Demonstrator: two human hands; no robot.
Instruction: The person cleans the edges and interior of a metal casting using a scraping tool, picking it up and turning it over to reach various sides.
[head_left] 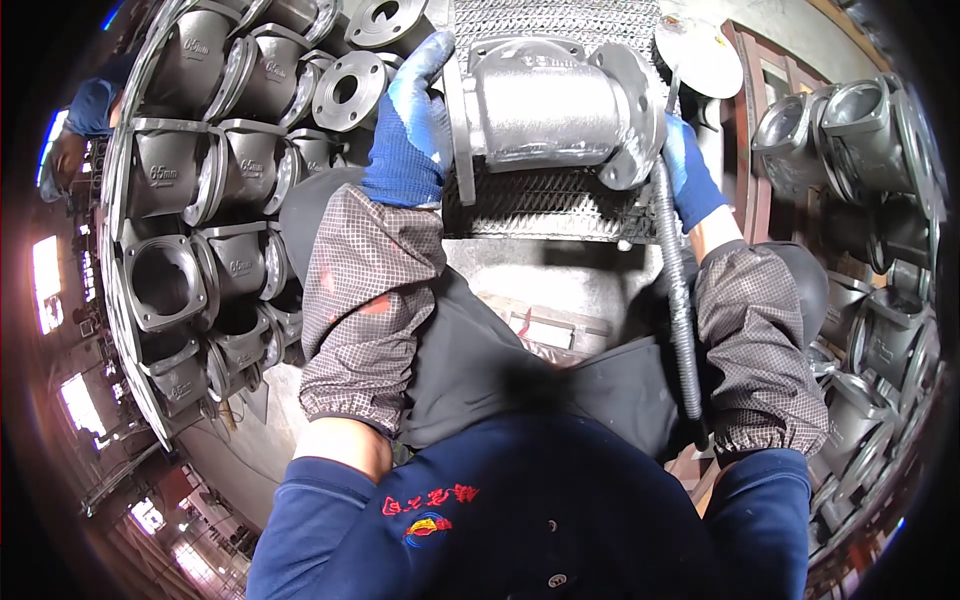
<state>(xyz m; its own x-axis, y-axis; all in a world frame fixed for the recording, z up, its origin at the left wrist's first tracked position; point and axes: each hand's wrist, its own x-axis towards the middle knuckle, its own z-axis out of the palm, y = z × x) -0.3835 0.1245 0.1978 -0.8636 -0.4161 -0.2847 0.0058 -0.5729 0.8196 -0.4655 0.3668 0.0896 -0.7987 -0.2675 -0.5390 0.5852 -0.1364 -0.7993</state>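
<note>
A grey cast-metal valve body (545,105) lies on its side, its flanges to the left and right. My left hand (412,130), in a blue knitted glove, is closed on the left flange, with some fingertips hidden behind it. Beside the right flange is my right hand (692,175), also gloved in blue. A long ribbed metal rod (675,300) slants down from this hand past my right thigh. The right hand appears closed around the rod's upper part, though the flange hides most of its fingers. Under the casting is a worktop of metal mesh (540,205).
Stacked grey castings (240,170) rise close on my left, with flange ends facing me. More castings (865,140) stand on the right. A pale round disc (700,58) sits beyond my right hand. Another person's arm (92,108) shows at the far left.
</note>
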